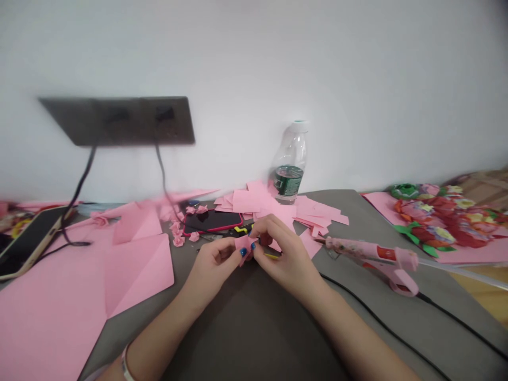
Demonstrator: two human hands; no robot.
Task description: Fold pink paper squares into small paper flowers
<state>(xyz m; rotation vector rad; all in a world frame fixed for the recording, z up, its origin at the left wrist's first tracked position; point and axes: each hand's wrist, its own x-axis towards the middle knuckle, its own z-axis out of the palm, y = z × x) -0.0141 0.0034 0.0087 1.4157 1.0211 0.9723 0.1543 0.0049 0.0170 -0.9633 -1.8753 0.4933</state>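
Note:
Between both hands, over the middle of the grey table, is a small folded piece of pink paper (243, 243). My left hand (216, 263) pinches its left side between thumb and fingers. On the other side my right hand (281, 254) is closed at the paper's right edge, thumb and index finger together. Behind the hands lie a black-and-yellow tool (241, 230), partly hidden, and a phone with a red-pink rim (214, 220). Several small folded pink paper pieces (178, 233) are scattered left of that phone.
A pink glue gun (369, 254) rests on the right, its black cord (369, 312) crossing the table. A plastic bottle (291, 164) stands by the wall among pink paper strips (317, 209). Large pink sheets (51, 296) and another phone (32, 238) lie left; colourful paper flowers (432, 217) lie right.

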